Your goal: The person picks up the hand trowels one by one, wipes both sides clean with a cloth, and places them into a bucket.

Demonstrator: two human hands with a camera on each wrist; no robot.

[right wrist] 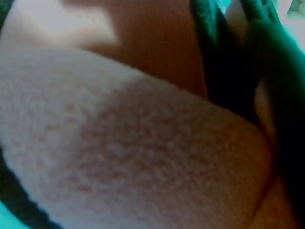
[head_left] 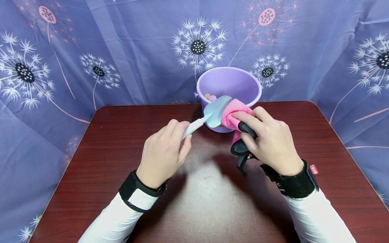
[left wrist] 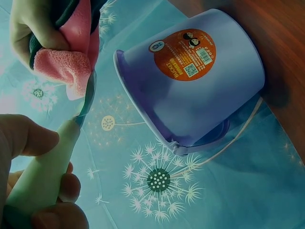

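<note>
My left hand (head_left: 165,152) grips the white handle of a small toy shovel (head_left: 216,111), whose pale blue blade points up and to the right. In my right hand (head_left: 270,135) is a bunched pink fuzzy cloth (head_left: 234,113) with black trim. The cloth is wrapped over the blade's edge and touches it. Close behind the blade stands a purple bucket (head_left: 231,81); the blade and cloth hide part of its front. The left wrist view shows the cloth (left wrist: 71,67) against the blade. Cloth fabric (right wrist: 133,143) fills most of the right wrist view, blurred.
Inside the bucket lie a few small round things (head_left: 211,98), one yellowish and others pale purple. An orange label (left wrist: 186,55) is on the bucket's side. The brown table (head_left: 121,145) ends at the back against a blue dandelion-print curtain (head_left: 136,50).
</note>
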